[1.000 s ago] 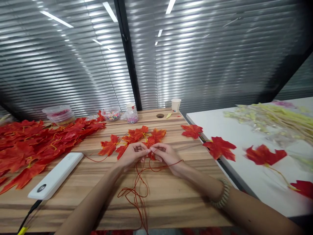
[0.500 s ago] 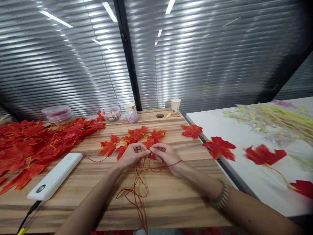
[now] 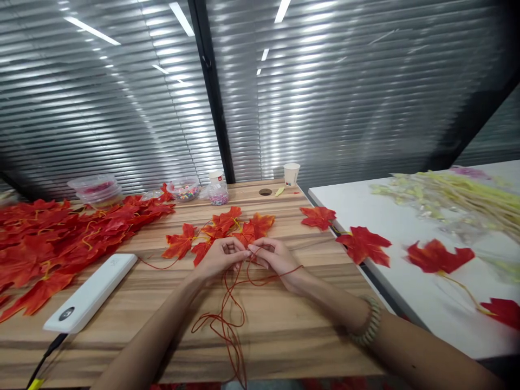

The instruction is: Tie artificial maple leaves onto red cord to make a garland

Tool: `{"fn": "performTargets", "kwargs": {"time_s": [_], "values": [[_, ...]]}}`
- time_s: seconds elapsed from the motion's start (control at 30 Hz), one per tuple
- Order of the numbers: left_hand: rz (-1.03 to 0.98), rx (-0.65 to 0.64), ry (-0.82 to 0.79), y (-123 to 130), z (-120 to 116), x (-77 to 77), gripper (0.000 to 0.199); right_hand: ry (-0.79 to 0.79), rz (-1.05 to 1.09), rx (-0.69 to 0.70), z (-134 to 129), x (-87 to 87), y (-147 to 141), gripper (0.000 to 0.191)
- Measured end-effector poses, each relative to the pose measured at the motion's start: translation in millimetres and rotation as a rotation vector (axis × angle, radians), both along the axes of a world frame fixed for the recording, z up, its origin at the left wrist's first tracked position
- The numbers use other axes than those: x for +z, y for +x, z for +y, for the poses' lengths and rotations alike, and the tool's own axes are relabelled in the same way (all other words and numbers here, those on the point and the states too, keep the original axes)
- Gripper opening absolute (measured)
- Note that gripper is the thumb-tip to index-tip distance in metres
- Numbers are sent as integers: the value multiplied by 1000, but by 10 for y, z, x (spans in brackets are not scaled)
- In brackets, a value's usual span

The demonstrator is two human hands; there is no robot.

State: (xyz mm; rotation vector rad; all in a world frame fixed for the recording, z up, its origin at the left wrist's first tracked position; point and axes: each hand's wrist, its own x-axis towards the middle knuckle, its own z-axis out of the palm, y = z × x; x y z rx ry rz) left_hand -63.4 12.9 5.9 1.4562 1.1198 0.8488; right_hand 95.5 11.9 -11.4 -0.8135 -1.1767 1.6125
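My left hand and my right hand meet fingertip to fingertip over the wooden table, both pinching the thin red cord. The cord hangs from the fingers in loose loops toward the front edge, and one strand crosses my right wrist. Just beyond the fingers lies a cluster of red-orange maple leaves; its near leaves are partly hidden by the hands. Another leaf of the cluster lies left of my left hand. The exact point where cord and leaves meet is too small to tell.
A large pile of red leaves and a white power bank are at the left. Tubs of beads and a paper cup stand at the back. More leaves stretch right onto a white table.
The leaves just beyond my fingers have shifted slightly. Both hands stay almost still in the same pinch, and the loose cord loops have moved very little.
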Motion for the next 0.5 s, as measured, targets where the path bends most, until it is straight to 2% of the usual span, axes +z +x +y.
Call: {"fn": "performTargets", "kwargs": {"time_s": [0.5], "values": [[11,3,-14,7,-9,0,26,-8,0,7,-14,31,6,29]]}}
